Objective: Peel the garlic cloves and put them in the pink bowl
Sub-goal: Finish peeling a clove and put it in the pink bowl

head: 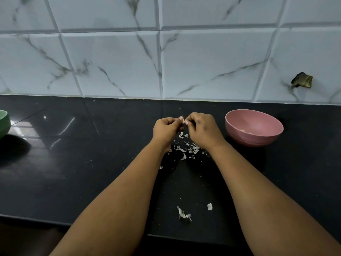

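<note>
Both of my hands meet above the middle of the black counter. My left hand [167, 129] and my right hand [202, 129] pinch a small garlic clove [183, 120] between their fingertips; most of the clove is hidden by the fingers, and a thin wisp of skin sticks up from it. The pink bowl [236, 124] stands just right of my right hand, with a few pale peeled pieces [244, 130] low inside it. Loose white garlic skins [186, 147] lie scattered on the counter under my hands.
A green bowl [4, 122] is cut off at the left edge. More skin scraps [184, 215] lie near the counter's front edge [36, 218]. A marble-tiled wall [166, 61] closes the back, with a dark broken fitting [302, 80] at right.
</note>
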`<state>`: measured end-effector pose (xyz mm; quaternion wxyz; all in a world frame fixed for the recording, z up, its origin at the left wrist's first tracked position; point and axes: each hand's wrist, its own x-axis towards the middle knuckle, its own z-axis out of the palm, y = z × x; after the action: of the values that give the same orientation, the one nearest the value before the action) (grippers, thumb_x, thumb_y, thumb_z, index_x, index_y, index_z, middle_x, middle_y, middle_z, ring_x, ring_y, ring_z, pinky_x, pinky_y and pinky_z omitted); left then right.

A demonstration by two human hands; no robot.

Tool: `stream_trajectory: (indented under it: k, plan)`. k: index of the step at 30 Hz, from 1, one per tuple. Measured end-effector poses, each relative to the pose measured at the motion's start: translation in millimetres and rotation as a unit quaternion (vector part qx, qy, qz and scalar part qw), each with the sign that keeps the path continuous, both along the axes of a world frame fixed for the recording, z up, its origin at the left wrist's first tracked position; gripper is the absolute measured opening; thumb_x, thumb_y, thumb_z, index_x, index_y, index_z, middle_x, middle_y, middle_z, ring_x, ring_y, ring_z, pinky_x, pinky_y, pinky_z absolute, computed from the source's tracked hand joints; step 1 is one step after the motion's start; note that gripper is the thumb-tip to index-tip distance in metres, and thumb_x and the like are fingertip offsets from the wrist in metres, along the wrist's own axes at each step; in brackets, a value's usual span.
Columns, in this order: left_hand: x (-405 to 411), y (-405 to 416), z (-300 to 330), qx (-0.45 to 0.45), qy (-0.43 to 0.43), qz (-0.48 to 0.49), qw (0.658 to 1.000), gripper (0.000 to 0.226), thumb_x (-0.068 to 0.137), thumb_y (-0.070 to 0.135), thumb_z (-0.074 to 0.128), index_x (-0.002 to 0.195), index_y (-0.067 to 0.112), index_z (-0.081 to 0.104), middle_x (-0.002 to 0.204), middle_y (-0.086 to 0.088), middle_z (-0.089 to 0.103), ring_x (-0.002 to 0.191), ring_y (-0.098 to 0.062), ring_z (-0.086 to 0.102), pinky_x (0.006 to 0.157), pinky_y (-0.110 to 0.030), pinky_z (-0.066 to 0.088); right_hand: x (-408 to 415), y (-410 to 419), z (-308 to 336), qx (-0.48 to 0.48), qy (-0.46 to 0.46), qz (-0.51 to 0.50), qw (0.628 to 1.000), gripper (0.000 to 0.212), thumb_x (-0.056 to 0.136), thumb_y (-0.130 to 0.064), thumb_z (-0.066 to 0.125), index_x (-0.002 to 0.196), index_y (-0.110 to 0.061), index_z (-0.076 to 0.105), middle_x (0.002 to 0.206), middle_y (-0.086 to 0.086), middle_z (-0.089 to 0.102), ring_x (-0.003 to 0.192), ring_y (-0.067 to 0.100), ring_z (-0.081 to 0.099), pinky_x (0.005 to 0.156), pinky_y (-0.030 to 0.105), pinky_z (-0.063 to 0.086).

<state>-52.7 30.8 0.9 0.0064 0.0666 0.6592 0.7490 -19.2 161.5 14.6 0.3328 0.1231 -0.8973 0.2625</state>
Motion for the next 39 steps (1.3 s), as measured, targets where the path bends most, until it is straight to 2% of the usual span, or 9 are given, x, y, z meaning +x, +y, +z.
stream_trajectory:
  k: [10, 14, 18, 22, 25, 28, 31, 36, 39]
  plan:
    - [1.7, 2.2, 2.5, 0.034, -0.006, 0.001, 0.999, 0.022, 0.09, 0.016, 0.07, 0.074, 0.002, 0.07, 0.071, -0.012, 0.067, 0.068, -0.017, 0.063, 0.076, -0.03, 0.056, -3.3, -10.1, -5.2, 0.006, 0.022, -0.04, 0.999, 0.016, 0.092, -0.014, 0.053, 0.083, -0.002, 0.059, 0.081, 0.015, 0.062, 0.073, 0.033, 0.058, 0.064, 0.04, 0.045]
    - [5.8, 4.4, 7.0, 0.074, -0.014, -0.033, 0.997, 0.022, 0.093, 0.011, 0.065, 0.075, 0.0, 0.068, 0.071, -0.014, 0.065, 0.072, -0.021, 0.063, 0.082, -0.032, 0.055, -2.1, -11.2, -2.9, -0.051, 0.032, -0.038, 0.997, 0.016, 0.091, -0.015, 0.058, 0.082, -0.002, 0.061, 0.079, 0.014, 0.065, 0.071, 0.029, 0.059, 0.063, 0.034, 0.043]
    - [7.3, 5.4, 9.9, 0.132, -0.033, -0.094, 0.986, 0.022, 0.097, 0.008, 0.057, 0.078, 0.002, 0.066, 0.065, -0.004, 0.069, 0.064, -0.01, 0.066, 0.08, -0.025, 0.054, -2.1, -9.6, -2.6, -0.124, -0.006, -0.035, 0.992, 0.017, 0.095, -0.014, 0.052, 0.09, -0.001, 0.062, 0.086, 0.011, 0.064, 0.075, 0.019, 0.052, 0.063, 0.021, 0.03]
    - [5.5, 3.8, 9.6, 0.153, -0.038, -0.121, 0.98, 0.018, 0.098, 0.007, 0.055, 0.085, 0.002, 0.066, 0.075, -0.006, 0.071, 0.071, -0.011, 0.066, 0.086, -0.024, 0.054, -2.9, -9.5, -1.1, -0.163, -0.051, -0.025, 0.985, 0.021, 0.099, -0.014, 0.046, 0.098, 0.0, 0.061, 0.09, 0.006, 0.06, 0.081, 0.017, 0.051, 0.063, 0.02, 0.028]
    - [7.2, 0.7, 11.7, 0.159, -0.041, -0.134, 0.977, 0.016, 0.098, 0.004, 0.053, 0.088, 0.002, 0.066, 0.074, -0.005, 0.071, 0.07, -0.009, 0.066, 0.078, -0.018, 0.055, -5.3, -11.8, 0.8, -0.235, -0.094, -0.023, 0.967, 0.024, 0.1, -0.016, 0.043, 0.102, -0.002, 0.062, 0.091, 0.004, 0.059, 0.084, 0.018, 0.053, 0.068, 0.024, 0.033]
    - [12.3, 0.1, 16.3, 0.177, -0.046, -0.155, 0.971, 0.018, 0.099, 0.002, 0.049, 0.09, 0.001, 0.065, 0.075, -0.004, 0.073, 0.071, -0.009, 0.069, 0.069, -0.014, 0.055, -8.8, -10.6, 1.1, -0.329, -0.125, -0.015, 0.936, 0.022, 0.099, -0.017, 0.041, 0.087, -0.016, 0.06, 0.084, 0.001, 0.06, 0.083, 0.019, 0.055, 0.077, 0.033, 0.043]
    - [14.1, -0.2, 19.3, 0.187, -0.059, -0.151, 0.969, 0.021, 0.1, 0.001, 0.047, 0.092, 0.002, 0.066, 0.081, -0.003, 0.072, 0.074, -0.01, 0.066, 0.066, -0.013, 0.054, -7.8, -7.3, 3.9, -0.384, -0.123, -0.028, 0.915, 0.031, 0.095, -0.016, 0.04, 0.067, -0.021, 0.051, 0.067, -0.001, 0.053, 0.069, 0.019, 0.05, 0.067, 0.037, 0.041]
    - [14.4, -1.1, 20.3, 0.176, -0.065, -0.152, 0.97, 0.023, 0.103, 0.009, 0.045, 0.096, 0.01, 0.067, 0.084, -0.002, 0.064, 0.072, -0.009, 0.059, 0.063, -0.015, 0.053, -2.7, 1.5, 5.3, -0.308, -0.118, -0.078, 0.941, 0.038, 0.09, -0.021, 0.047, 0.054, -0.012, 0.055, 0.057, 0.006, 0.059, 0.064, 0.031, 0.059, 0.067, 0.041, 0.05]
    - [12.1, -1.5, 17.5, 0.152, -0.059, -0.134, 0.977, 0.023, 0.103, 0.015, 0.046, 0.097, 0.015, 0.069, 0.077, 0.004, 0.061, 0.064, -0.006, 0.052, 0.057, -0.016, 0.046, 0.2, 3.1, 0.7, -0.226, -0.114, -0.111, 0.961, 0.035, 0.088, -0.026, 0.058, 0.059, -0.007, 0.061, 0.056, 0.004, 0.061, 0.059, 0.022, 0.059, 0.06, 0.031, 0.046]
